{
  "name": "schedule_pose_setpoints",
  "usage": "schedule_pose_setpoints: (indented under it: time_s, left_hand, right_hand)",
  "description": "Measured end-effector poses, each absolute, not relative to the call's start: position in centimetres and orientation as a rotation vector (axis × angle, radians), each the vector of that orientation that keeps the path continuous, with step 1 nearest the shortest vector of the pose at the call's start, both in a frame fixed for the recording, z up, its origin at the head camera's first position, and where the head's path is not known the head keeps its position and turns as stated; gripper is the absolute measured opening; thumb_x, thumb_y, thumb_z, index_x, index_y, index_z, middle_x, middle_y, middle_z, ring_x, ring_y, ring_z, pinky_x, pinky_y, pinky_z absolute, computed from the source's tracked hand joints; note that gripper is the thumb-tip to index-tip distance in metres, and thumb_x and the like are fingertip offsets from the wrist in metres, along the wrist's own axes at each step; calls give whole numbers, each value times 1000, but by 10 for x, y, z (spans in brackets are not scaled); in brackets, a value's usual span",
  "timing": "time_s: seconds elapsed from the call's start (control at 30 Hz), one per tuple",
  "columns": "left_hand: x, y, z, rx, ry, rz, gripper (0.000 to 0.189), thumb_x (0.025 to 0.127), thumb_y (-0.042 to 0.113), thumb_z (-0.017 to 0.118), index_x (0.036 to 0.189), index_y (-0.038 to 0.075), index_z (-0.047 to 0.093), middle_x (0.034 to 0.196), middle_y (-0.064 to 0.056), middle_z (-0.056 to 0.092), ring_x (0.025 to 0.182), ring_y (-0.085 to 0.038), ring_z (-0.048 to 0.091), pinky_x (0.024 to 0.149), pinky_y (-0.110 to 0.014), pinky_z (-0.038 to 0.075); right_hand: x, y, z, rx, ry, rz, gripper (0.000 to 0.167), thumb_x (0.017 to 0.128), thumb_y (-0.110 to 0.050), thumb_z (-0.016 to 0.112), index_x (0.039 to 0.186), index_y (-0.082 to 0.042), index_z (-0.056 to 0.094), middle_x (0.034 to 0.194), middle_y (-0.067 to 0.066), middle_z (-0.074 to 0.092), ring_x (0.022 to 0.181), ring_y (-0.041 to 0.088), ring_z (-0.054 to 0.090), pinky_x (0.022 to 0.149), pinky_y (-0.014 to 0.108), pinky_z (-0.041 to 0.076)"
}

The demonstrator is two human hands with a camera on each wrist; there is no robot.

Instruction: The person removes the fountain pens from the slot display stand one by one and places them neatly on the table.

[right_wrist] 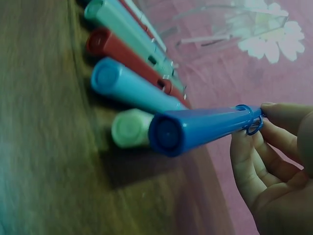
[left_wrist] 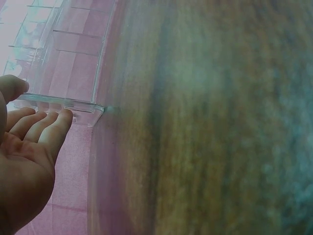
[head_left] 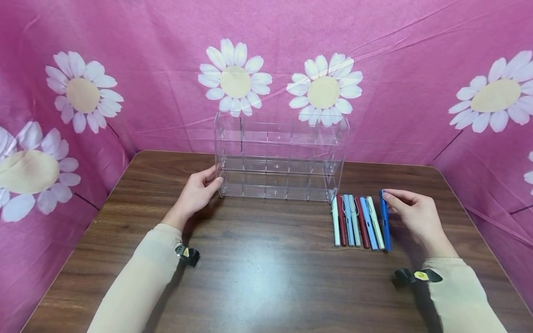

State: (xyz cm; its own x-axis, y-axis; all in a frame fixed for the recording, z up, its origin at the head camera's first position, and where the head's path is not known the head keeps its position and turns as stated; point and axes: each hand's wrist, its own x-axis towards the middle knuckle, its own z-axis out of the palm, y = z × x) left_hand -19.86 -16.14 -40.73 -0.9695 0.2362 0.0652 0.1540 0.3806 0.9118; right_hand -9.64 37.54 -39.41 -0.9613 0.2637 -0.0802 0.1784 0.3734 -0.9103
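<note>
A clear plastic display rack with several tiers of compartments stands at the table's back. My left hand holds its left side panel near the bottom; in the left wrist view, the thumb and fingers are on opposite faces of that panel. With thumb and fingertips, my right hand pinches a dark blue pen by its clip end. The right wrist view shows this pen's other end raised over the table, overlapping a pale green pen.
To the left of the blue pen, a row of pens lies side by side, among them a light blue pen and a dark red pen. Behind the brown wooden table hangs a pink cloth with daisies.
</note>
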Motion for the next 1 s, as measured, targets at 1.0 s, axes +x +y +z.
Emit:
schedule_pose_setpoints:
  time_s: [1.0]
  left_hand:
    - [-198,-163,-408,380,2548,1679,53,108,7,60,158,-4,48,145,-29,64,120,-36,72,87,-4,55]
  right_hand:
    - [-113,375,-419,-386,-2844,1147,42,110,-26,64,129,10,73,83,6,75,62,3,61,53,21,55]
